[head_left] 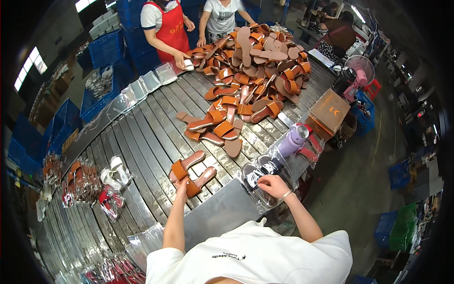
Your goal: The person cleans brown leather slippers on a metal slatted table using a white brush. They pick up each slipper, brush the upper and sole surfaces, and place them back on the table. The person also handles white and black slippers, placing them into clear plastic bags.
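Note:
Near the front edge of the slatted metal table lies a pair of slides point(192, 174) with wide orange-brown straps and pinkish-brown insoles. My left hand point(181, 187) is closed on the pair at the near left, by the straps, and the fingers are partly hidden. My right hand point(275, 186) is over dark sandals in clear plastic point(267, 173) on the front ledge. Its fingers are bent together beside a black-and-white piece point(253, 176); whatever lies between the fingertips is too small to make out. Loose slides point(222, 130) lie beyond the pair.
A large heap of slides point(265, 61) covers the far table. To the right are a purple tumbler point(294, 139), a brown box point(329, 111) and a pink fan point(360, 75). Bagged shoes point(85, 177) sit left. A person in a red apron point(169, 28) and another in white point(222, 19) stand opposite.

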A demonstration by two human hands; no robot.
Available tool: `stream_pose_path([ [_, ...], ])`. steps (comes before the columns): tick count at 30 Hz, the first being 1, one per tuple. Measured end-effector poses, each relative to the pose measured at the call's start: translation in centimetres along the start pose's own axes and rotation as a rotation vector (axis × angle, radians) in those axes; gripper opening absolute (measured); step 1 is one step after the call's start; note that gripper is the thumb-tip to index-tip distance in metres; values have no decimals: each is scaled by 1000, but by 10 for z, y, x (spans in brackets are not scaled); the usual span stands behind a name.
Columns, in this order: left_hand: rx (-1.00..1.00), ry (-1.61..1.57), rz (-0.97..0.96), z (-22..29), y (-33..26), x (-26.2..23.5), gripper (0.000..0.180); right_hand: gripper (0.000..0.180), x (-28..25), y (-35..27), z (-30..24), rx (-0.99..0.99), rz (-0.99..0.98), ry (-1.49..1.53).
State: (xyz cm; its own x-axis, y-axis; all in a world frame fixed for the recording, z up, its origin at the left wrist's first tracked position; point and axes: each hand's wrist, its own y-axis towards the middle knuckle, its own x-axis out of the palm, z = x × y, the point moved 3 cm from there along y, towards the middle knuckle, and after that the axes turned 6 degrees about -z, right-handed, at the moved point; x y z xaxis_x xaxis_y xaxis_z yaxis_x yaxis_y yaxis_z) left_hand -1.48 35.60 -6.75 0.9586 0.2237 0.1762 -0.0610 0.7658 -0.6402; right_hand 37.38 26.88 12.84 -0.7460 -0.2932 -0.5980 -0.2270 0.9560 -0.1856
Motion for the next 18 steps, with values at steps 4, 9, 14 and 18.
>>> stream_pose_path([
  [4,77,-28,31,-7,1,-10,76,19,9,30,-19,12,-90,-88],
  [9,85,-54,-39,-12,2,-7,75,19,26,59,-15,-109,-139,-131],
  [14,112,-91,-50,-15,5,-14,67,23,24,75,-9,175,-166,-252],
  [18,113,-98,-49,-15,2,-12,72,29,15,76,15,559,-179,-521],
])
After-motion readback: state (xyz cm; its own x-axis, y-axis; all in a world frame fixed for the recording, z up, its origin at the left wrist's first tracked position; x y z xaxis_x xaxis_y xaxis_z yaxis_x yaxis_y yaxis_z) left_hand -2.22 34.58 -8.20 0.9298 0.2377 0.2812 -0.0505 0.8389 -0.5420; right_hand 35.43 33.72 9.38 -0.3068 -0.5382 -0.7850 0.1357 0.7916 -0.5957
